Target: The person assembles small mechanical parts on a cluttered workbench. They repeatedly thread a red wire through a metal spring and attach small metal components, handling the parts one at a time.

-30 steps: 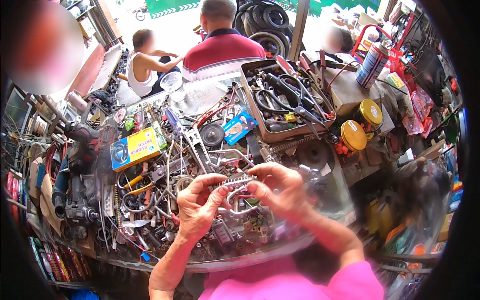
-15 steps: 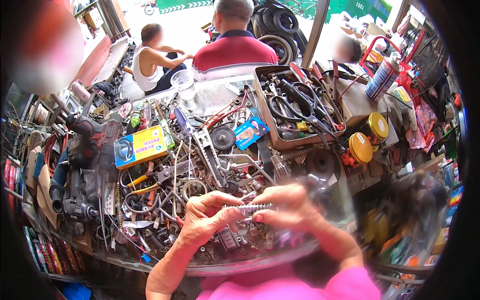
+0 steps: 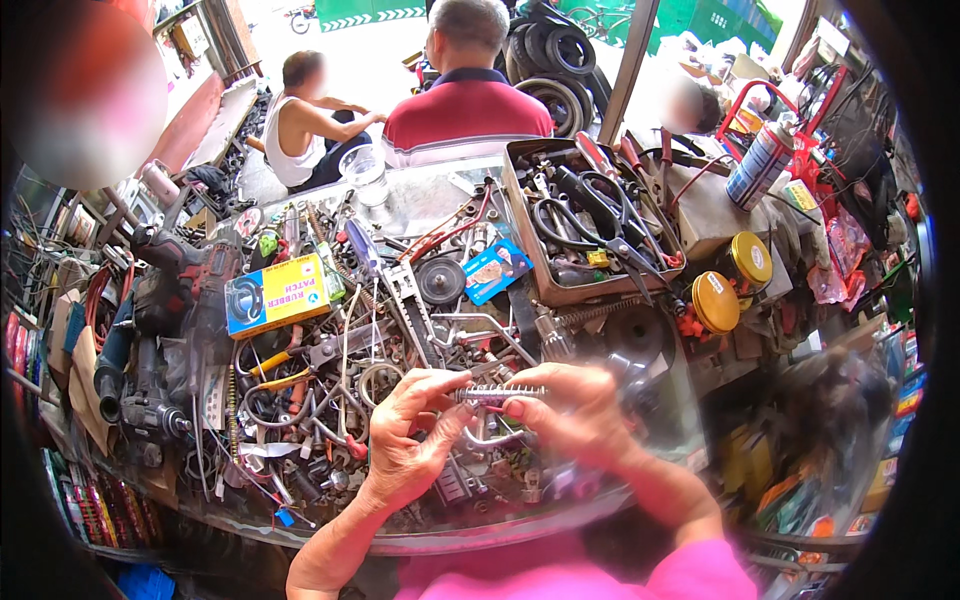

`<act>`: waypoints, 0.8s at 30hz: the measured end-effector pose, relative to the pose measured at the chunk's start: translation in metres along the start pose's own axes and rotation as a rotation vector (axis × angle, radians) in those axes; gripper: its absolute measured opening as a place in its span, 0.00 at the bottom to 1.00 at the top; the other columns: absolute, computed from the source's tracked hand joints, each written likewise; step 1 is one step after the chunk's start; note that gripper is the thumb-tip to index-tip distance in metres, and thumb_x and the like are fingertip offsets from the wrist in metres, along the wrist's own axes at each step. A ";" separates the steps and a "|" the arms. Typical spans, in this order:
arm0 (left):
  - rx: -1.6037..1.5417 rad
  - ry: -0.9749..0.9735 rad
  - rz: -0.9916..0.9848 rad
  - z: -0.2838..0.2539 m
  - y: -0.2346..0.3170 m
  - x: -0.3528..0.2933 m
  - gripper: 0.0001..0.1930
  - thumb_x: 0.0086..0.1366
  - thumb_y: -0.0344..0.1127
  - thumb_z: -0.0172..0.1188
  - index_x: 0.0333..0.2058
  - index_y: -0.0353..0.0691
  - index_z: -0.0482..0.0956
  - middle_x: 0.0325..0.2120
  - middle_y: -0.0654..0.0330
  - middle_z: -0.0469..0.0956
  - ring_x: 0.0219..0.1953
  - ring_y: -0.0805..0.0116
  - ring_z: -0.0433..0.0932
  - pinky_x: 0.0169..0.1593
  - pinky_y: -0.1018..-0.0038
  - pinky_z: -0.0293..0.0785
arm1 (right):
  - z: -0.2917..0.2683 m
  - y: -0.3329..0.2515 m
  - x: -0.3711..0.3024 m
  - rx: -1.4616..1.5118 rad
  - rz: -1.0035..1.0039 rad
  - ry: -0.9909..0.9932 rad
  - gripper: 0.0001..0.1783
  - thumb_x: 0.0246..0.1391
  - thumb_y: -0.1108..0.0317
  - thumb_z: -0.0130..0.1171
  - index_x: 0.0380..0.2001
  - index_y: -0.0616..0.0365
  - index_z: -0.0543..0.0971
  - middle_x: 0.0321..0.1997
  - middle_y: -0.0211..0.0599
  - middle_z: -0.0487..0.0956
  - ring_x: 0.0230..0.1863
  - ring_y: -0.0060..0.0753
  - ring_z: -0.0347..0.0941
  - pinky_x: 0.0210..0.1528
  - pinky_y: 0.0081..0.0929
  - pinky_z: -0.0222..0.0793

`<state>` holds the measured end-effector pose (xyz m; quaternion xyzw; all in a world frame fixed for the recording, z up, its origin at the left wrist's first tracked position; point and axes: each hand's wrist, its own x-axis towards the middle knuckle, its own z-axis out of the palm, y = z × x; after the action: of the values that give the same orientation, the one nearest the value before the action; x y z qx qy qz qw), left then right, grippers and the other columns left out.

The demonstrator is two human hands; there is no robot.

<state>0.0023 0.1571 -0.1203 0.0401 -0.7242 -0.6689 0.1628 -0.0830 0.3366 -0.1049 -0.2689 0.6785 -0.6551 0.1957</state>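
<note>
A small metal coil spring [image 3: 503, 391], seemingly on a shaft, lies roughly level between my two hands above the cluttered glass-topped table. My left hand [image 3: 412, 432] pinches its left end between thumb and fingers. At the other end, my right hand [image 3: 582, 415] grips it with the thumb along the underside; this hand is partly blurred. Beneath them is a spread of loose bolts, fittings and small metal parts [image 3: 478, 350]. A metal caliper [image 3: 408, 300] rests just beyond my left hand.
Power drills [image 3: 205, 270] and a yellow-blue carton [image 3: 285, 295] lie left. A metal box of tools [image 3: 590, 292], yellow-lidded tins [image 3: 716, 303] and a spray can [image 3: 762, 165] stand right. Two people [image 3: 465, 110] [image 3: 305, 125] sit beyond the table, near a clear plastic cup [image 3: 365, 172].
Both hands have risen slightly with the spring, moving a little farther from me. More of its coils show between my fingers. The view has shifted slightly.
</note>
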 end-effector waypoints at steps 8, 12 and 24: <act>0.172 0.010 0.149 0.001 -0.004 -0.003 0.14 0.55 0.23 0.63 0.42 0.37 0.79 0.36 0.59 0.76 0.29 0.75 0.78 0.25 0.83 0.71 | -0.002 -0.004 0.001 0.054 0.074 -0.024 0.14 0.52 0.68 0.65 0.41 0.63 0.78 0.24 0.22 0.77 0.22 0.06 0.66 0.19 0.09 0.58; 0.233 0.005 0.213 0.001 -0.002 -0.002 0.15 0.54 0.22 0.64 0.42 0.39 0.80 0.34 0.60 0.77 0.28 0.76 0.77 0.24 0.83 0.71 | -0.002 -0.003 0.001 0.056 0.144 -0.039 0.15 0.52 0.67 0.66 0.41 0.62 0.78 0.21 0.21 0.75 0.20 0.07 0.65 0.18 0.10 0.58; 0.347 0.012 0.332 0.006 -0.003 -0.007 0.16 0.53 0.21 0.65 0.42 0.38 0.79 0.34 0.58 0.78 0.27 0.75 0.77 0.25 0.82 0.72 | 0.000 0.006 0.003 0.011 0.059 -0.075 0.15 0.52 0.67 0.65 0.41 0.64 0.78 0.26 0.22 0.76 0.26 0.07 0.68 0.23 0.09 0.63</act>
<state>0.0063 0.1644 -0.1243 -0.0481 -0.8241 -0.4982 0.2652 -0.0856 0.3351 -0.1106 -0.2721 0.6748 -0.6421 0.2416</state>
